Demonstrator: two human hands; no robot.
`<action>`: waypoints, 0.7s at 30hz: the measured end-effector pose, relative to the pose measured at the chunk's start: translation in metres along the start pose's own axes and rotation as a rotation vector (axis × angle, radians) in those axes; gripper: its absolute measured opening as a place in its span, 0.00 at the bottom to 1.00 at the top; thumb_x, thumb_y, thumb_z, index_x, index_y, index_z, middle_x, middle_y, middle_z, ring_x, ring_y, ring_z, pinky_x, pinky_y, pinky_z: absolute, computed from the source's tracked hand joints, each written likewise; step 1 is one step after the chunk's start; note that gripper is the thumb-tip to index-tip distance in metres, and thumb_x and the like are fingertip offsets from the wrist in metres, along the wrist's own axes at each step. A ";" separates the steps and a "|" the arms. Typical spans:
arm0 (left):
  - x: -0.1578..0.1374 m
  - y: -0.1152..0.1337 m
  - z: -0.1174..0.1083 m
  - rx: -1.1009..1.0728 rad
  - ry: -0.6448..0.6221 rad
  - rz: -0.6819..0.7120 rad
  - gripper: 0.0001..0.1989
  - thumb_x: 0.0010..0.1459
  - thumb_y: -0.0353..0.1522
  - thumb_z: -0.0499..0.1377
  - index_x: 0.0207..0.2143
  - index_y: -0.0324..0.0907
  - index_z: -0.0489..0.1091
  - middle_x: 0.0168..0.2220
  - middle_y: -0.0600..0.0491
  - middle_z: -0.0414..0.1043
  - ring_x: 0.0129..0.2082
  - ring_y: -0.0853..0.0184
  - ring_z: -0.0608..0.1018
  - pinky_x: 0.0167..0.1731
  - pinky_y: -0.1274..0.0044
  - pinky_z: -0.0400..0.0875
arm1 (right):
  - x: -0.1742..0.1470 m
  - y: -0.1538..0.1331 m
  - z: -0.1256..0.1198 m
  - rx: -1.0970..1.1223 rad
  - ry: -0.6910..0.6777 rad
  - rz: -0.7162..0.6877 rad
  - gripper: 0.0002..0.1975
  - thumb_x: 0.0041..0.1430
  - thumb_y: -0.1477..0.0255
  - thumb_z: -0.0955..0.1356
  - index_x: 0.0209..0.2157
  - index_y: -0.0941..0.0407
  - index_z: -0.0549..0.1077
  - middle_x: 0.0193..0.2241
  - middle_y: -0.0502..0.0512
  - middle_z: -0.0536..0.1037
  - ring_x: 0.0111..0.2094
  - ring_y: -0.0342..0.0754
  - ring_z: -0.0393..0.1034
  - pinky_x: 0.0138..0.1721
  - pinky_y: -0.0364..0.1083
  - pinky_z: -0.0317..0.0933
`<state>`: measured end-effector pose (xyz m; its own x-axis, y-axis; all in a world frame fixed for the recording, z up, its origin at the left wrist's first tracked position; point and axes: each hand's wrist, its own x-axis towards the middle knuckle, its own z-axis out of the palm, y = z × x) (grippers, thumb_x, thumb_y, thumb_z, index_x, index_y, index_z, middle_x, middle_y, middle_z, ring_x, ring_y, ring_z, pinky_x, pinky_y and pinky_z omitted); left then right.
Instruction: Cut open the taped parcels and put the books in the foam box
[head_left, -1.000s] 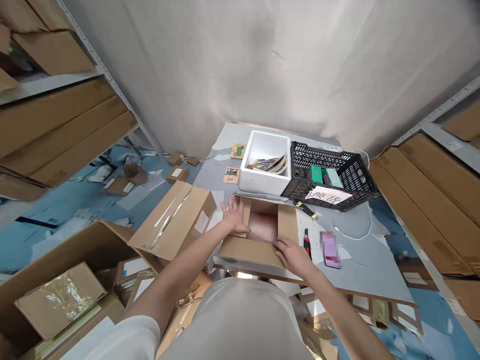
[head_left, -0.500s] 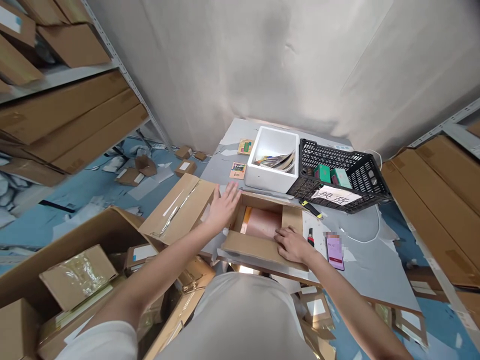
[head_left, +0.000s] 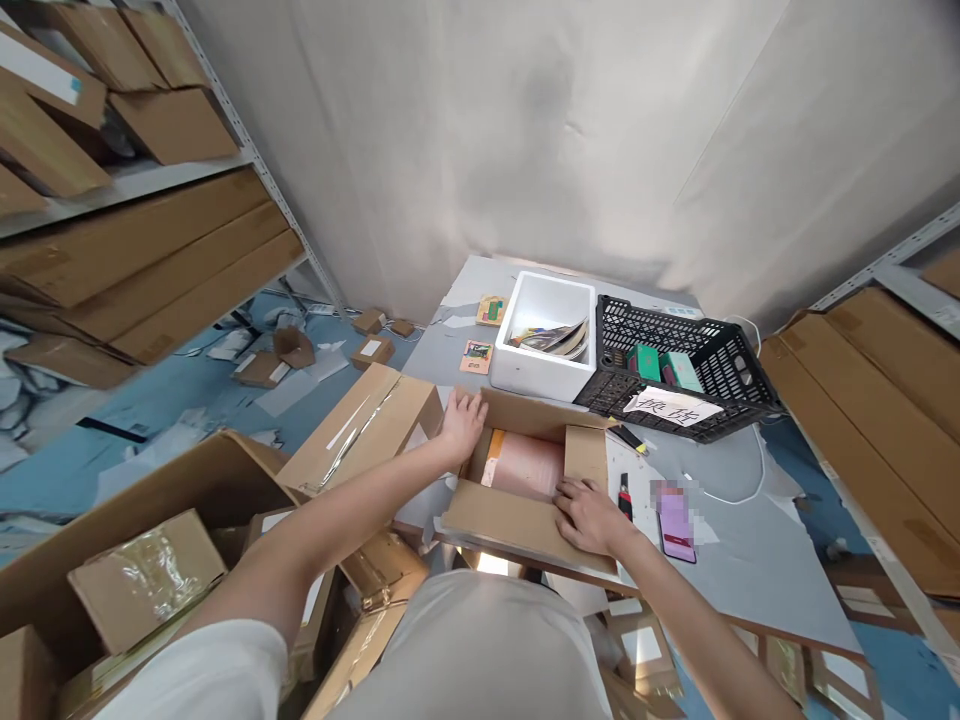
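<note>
On the near edge of the table is an open cardboard box [head_left: 517, 518] with its flaps folded out. Inside it lies a flat pinkish item [head_left: 529, 465] with an orange strip along its left side; its kind I cannot tell. My left hand [head_left: 463, 428] has its fingers curled over the box's left edge near the back corner. Lying over the front right part of the box, my right hand [head_left: 592, 515] has its fingers apart, their tips at the opening beside the pinkish item. A red and black utility knife [head_left: 625, 497] lies right of the box.
A closed carton [head_left: 360, 425] stands left of the box. Behind are a white foam box [head_left: 544, 378] of printed papers and a black crate [head_left: 686, 425]. A phone [head_left: 677, 525] and a yellow and black cutter [head_left: 628, 437] lie right. A large carton [head_left: 247, 455] holds parcels.
My left hand's fingers have gone from spread out to curled over the box's left edge. My right hand has stayed at about the same place on the box. The view has tilted slightly upward.
</note>
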<state>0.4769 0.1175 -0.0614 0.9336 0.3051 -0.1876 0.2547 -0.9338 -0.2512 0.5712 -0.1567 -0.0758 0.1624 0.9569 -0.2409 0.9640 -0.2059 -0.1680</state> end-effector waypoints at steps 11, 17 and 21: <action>0.049 -0.044 0.000 -0.095 -0.257 0.237 0.84 0.05 0.45 0.71 0.65 0.41 0.28 0.67 0.36 0.25 0.59 0.40 0.55 0.53 0.56 0.56 | -0.021 0.002 -0.020 -0.043 0.205 0.015 0.14 0.60 0.65 0.60 0.40 0.59 0.72 0.41 0.63 0.69 0.47 0.56 0.60 0.48 0.52 0.55; 0.056 -0.057 0.018 -0.196 -0.237 0.374 0.80 0.11 0.47 0.71 0.65 0.41 0.30 0.67 0.38 0.23 0.62 0.41 0.48 0.57 0.60 0.49 | -0.066 0.031 -0.017 -0.067 0.313 0.351 0.21 0.58 0.60 0.63 0.47 0.59 0.68 0.44 0.66 0.67 0.50 0.61 0.56 0.51 0.56 0.53; 0.054 -0.057 0.023 -0.212 -0.211 0.362 0.79 0.12 0.49 0.70 0.65 0.38 0.32 0.67 0.38 0.24 0.62 0.41 0.48 0.58 0.61 0.48 | -0.077 0.050 -0.012 -0.052 0.117 0.451 0.26 0.56 0.56 0.63 0.51 0.57 0.65 0.47 0.68 0.67 0.49 0.62 0.59 0.50 0.57 0.54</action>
<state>0.5073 0.1911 -0.0790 0.9058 -0.0368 -0.4220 -0.0117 -0.9980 0.0620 0.6094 -0.2380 -0.0541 0.5873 0.7914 -0.1694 0.8005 -0.5989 -0.0228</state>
